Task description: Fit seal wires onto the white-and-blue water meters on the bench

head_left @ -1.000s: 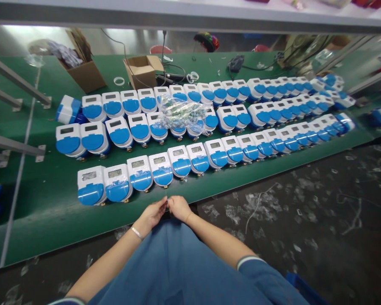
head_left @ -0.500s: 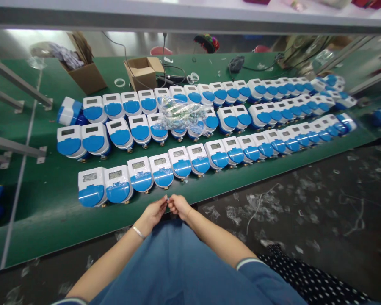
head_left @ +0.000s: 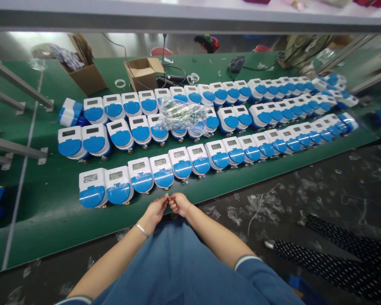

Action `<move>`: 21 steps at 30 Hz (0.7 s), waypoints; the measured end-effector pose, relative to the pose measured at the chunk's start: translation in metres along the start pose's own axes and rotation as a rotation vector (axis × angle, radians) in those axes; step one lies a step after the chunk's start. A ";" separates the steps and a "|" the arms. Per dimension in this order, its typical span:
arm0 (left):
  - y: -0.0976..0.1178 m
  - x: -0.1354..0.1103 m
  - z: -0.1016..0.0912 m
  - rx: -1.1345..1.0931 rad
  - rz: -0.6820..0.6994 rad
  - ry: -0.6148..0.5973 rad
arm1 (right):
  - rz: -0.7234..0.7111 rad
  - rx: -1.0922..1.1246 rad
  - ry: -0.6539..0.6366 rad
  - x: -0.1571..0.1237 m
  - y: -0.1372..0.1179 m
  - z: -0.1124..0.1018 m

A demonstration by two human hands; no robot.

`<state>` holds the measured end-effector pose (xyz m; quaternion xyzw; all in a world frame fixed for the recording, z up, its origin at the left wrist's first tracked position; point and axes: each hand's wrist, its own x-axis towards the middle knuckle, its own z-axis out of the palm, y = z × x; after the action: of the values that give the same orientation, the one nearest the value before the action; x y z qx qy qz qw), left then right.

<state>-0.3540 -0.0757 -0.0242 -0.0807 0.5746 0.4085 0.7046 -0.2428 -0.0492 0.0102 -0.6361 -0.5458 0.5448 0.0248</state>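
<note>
My left hand [head_left: 157, 209] and my right hand [head_left: 179, 204] meet fingertip to fingertip at the front edge of the green table [head_left: 63, 224]. Both are closed in a pinch around something tiny, too small to name. Just beyond them is the front row of white-and-blue meters with small display windows; the nearest meter [head_left: 162, 171] stands upright, apart from my fingers. Further back, a clear plastic bag [head_left: 182, 114] of small greenish parts lies across meters of the middle and back rows.
An open cardboard box [head_left: 142, 74] and a box with crumpled stuff [head_left: 89, 78] stand at the back. A shelf [head_left: 190, 17] spans overhead, with metal brackets at left. Plastic scraps [head_left: 260, 207] litter the floor. A person's polka-dot trouser legs [head_left: 324, 258] show at lower right.
My hands stay pinched together, with only a slight shift of the fingers. At lower right, the person in polka-dot trousers has moved, and both legs now show.
</note>
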 end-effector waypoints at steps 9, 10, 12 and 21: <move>0.003 -0.002 0.006 -0.023 -0.006 0.036 | -0.290 -0.584 0.126 -0.013 0.015 -0.004; 0.003 -0.002 0.006 -0.027 -0.002 0.035 | -0.299 -0.609 0.127 -0.012 0.015 -0.006; 0.002 -0.003 0.006 -0.040 -0.005 0.067 | -0.351 -0.648 0.139 -0.011 0.015 -0.009; 0.003 -0.003 0.010 -0.036 -0.011 0.052 | -0.151 -0.085 0.046 0.001 0.008 -0.005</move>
<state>-0.3489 -0.0696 -0.0171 -0.1073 0.5848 0.4127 0.6900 -0.2343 -0.0492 0.0065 -0.6061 -0.6142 0.5028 0.0513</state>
